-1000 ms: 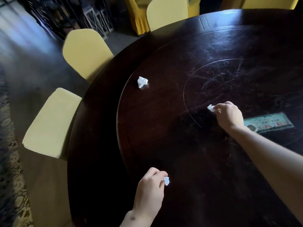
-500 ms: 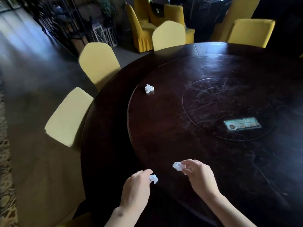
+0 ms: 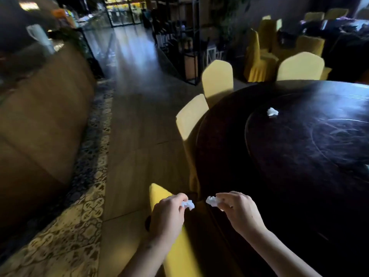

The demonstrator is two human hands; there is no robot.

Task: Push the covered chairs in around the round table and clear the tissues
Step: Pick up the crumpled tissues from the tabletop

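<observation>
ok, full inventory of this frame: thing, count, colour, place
round table: 1, dark wood, right half
loose tissue: 1, white, crumpled, on the table's inner disc
held tissues: 2, white, one in the left hand, one in the right hand
covered chairs at the table: 4 visible, yellow, around its left and far edge; nearest below the left hand
other covered chairs: several, yellow, background right
patterned carpet: 1, dark and cream, floor left
left hand: pinching a tissue
right hand: pinching a tissue
</observation>
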